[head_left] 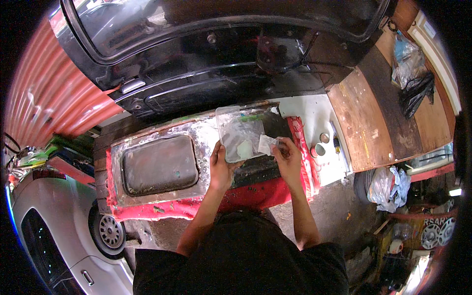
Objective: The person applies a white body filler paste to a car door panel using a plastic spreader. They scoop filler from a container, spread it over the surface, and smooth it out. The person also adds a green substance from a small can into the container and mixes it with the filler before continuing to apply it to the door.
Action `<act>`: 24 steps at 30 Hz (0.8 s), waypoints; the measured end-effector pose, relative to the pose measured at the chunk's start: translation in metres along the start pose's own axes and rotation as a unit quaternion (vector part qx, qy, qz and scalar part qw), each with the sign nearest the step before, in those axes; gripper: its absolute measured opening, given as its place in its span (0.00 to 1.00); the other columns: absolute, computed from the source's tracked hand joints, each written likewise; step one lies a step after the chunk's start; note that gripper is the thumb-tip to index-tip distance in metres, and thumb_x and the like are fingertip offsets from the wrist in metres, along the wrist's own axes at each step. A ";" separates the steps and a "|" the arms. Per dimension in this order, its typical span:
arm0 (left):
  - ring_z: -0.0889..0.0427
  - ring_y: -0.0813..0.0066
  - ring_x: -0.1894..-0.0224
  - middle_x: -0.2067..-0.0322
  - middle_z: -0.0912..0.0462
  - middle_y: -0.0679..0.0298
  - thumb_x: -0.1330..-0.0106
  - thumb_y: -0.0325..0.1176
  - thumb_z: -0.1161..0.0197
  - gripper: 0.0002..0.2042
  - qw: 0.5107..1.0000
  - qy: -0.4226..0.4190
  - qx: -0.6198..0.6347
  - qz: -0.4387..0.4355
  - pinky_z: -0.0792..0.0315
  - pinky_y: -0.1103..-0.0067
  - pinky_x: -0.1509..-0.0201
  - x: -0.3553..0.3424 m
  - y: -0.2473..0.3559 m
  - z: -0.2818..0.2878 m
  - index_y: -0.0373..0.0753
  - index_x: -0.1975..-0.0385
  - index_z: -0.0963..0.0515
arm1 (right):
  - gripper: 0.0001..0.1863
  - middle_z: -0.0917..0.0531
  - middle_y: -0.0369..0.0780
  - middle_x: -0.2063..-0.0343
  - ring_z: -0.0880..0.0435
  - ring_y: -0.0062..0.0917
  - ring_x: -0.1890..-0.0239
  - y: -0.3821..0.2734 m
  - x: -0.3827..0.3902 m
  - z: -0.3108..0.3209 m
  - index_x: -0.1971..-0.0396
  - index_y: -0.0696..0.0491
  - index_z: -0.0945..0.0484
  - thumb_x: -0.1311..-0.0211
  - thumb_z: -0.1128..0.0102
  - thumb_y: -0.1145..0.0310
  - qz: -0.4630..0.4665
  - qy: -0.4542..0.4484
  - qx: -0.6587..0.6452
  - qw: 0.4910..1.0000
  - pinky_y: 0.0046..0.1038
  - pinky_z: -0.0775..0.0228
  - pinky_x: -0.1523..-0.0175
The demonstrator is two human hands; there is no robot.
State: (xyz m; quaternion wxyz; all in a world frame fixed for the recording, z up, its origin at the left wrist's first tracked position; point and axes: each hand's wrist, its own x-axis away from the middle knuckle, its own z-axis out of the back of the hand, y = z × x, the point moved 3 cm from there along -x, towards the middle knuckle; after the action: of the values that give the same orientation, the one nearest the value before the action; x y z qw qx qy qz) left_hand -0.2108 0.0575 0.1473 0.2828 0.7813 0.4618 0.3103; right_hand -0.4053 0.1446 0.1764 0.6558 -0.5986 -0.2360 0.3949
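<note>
My left hand (221,169) grips the lower left edge of a clear plastic tray (227,126), which is held tilted over the bench. A pale greenish-white patch (244,149) shows inside it. At the tray's right side, my right hand (290,158) pinches a small whitish, crumpled-looking piece (266,144); whether it is paper or plastic I cannot tell. Under both hands lies a worn, paint-smeared panel (204,160) with a rounded rectangular dark inset (160,164) at its left. Red cloth (255,195) covers the bench below the panel.
Beyond the bench stands a black vehicle panel with a window (196,54). Small round tins (319,149) and a dark-handled tool (336,143) sit on a white surface at right, beside a wooden board (364,120). A silver car (59,211) is at left; plastic bags (388,189) hang at right.
</note>
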 end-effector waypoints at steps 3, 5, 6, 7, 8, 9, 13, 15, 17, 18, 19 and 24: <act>0.24 0.54 0.38 0.36 0.31 0.55 0.20 0.39 0.54 0.22 1.000 0.021 -0.015 -0.006 0.18 0.53 0.46 0.001 0.001 -0.002 0.37 0.32 0.38 | 0.13 0.13 0.40 0.70 0.18 0.16 0.70 -0.008 -0.007 0.001 0.55 0.58 0.21 0.38 0.32 0.72 0.033 -0.039 0.056 0.997 0.23 0.27 0.64; 0.26 0.53 0.36 0.36 0.31 0.54 0.20 0.39 0.54 0.21 1.000 0.025 -0.003 0.006 0.18 0.50 0.46 0.002 0.003 -0.007 0.37 0.33 0.36 | 0.13 0.13 0.42 0.69 0.18 0.17 0.70 -0.007 -0.013 0.000 0.56 0.58 0.20 0.39 0.31 0.72 0.036 -0.070 0.080 0.994 0.23 0.27 0.65; 0.27 0.52 0.35 0.36 0.30 0.53 0.21 0.39 0.54 0.21 1.000 0.026 0.003 0.012 0.19 0.48 0.46 0.001 0.004 -0.008 0.37 0.33 0.35 | 0.13 0.13 0.43 0.69 0.18 0.17 0.70 -0.006 -0.015 0.000 0.56 0.58 0.20 0.39 0.31 0.71 0.038 -0.085 0.092 0.991 0.23 0.27 0.65; 0.26 0.52 0.36 0.36 0.30 0.53 0.21 0.39 0.53 0.21 1.000 0.019 0.009 0.015 0.19 0.49 0.47 -0.001 0.004 -0.008 0.37 0.33 0.35 | 0.13 0.13 0.43 0.68 0.17 0.19 0.70 -0.005 -0.018 0.000 0.57 0.58 0.19 0.39 0.31 0.71 0.043 -0.088 0.090 0.991 0.24 0.27 0.65; 0.26 0.52 0.36 0.37 0.29 0.53 0.21 0.39 0.53 0.21 1.000 0.011 0.016 0.018 0.18 0.49 0.47 -0.003 0.003 -0.007 0.38 0.33 0.34 | 0.12 0.13 0.44 0.68 0.16 0.20 0.70 -0.005 -0.021 0.001 0.57 0.57 0.19 0.39 0.31 0.71 0.049 -0.091 0.088 0.991 0.24 0.27 0.65; 0.25 0.52 0.37 0.37 0.28 0.53 0.21 0.39 0.52 0.21 1.000 0.003 0.023 0.021 0.18 0.49 0.48 -0.005 0.001 -0.007 0.38 0.33 0.34 | 0.12 0.13 0.45 0.67 0.15 0.21 0.70 -0.005 -0.025 0.002 0.58 0.57 0.19 0.39 0.31 0.70 0.054 -0.093 0.087 0.990 0.25 0.27 0.65; 0.22 0.52 0.40 0.38 0.26 0.54 0.21 0.39 0.51 0.21 0.999 0.016 -0.003 0.039 0.17 0.51 0.49 -0.008 -0.004 -0.010 0.39 0.33 0.34 | 0.11 0.13 0.45 0.68 0.14 0.23 0.69 -0.020 -0.026 0.003 0.59 0.58 0.18 0.39 0.31 0.72 0.053 -0.130 0.159 0.977 0.26 0.25 0.65; 0.21 0.53 0.41 0.39 0.26 0.55 0.21 0.39 0.51 0.21 0.999 0.015 -0.012 0.042 0.16 0.53 0.49 -0.009 -0.006 -0.014 0.39 0.33 0.34 | 0.10 0.14 0.41 0.73 0.18 0.16 0.71 -0.020 -0.025 0.002 0.58 0.60 0.19 0.38 0.32 0.75 0.136 -0.125 0.177 0.967 0.23 0.27 0.67; 0.21 0.54 0.41 0.38 0.26 0.55 0.22 0.39 0.50 0.21 0.999 0.028 -0.026 0.037 0.16 0.54 0.49 -0.010 -0.010 -0.017 0.38 0.33 0.34 | 0.10 0.13 0.41 0.72 0.17 0.16 0.71 -0.020 -0.026 -0.002 0.58 0.60 0.18 0.39 0.32 0.75 0.135 -0.134 0.199 0.961 0.24 0.26 0.66; 0.21 0.55 0.41 0.38 0.26 0.55 0.22 0.39 0.49 0.22 0.998 0.034 -0.034 0.035 0.16 0.55 0.50 -0.011 -0.012 -0.018 0.38 0.33 0.35 | 0.10 0.13 0.42 0.72 0.17 0.17 0.70 -0.020 -0.026 -0.003 0.58 0.60 0.18 0.39 0.31 0.75 0.135 -0.139 0.210 0.958 0.24 0.26 0.66; 0.20 0.55 0.42 0.38 0.26 0.55 0.22 0.39 0.48 0.22 0.998 0.039 -0.042 0.036 0.15 0.55 0.50 -0.012 -0.013 -0.020 0.38 0.33 0.35 | 0.11 0.13 0.42 0.71 0.17 0.17 0.70 -0.017 -0.027 -0.003 0.58 0.60 0.18 0.39 0.31 0.75 0.120 -0.136 0.186 0.966 0.24 0.25 0.66; 0.20 0.58 0.43 0.39 0.26 0.57 0.23 0.40 0.45 0.24 0.993 0.065 -0.087 0.056 0.15 0.57 0.51 -0.015 -0.016 -0.028 0.38 0.31 0.36 | 0.13 0.13 0.41 0.70 0.16 0.17 0.69 0.013 -0.036 0.004 0.57 0.61 0.18 0.40 0.29 0.75 0.092 -0.130 0.126 0.979 0.24 0.24 0.64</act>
State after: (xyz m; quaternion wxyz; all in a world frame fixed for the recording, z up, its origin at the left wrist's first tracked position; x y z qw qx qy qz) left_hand -0.2463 0.0552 0.1503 0.3017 0.7566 0.4061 0.4144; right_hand -0.4321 0.1173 0.1700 0.6507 -0.4738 -0.2108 0.5547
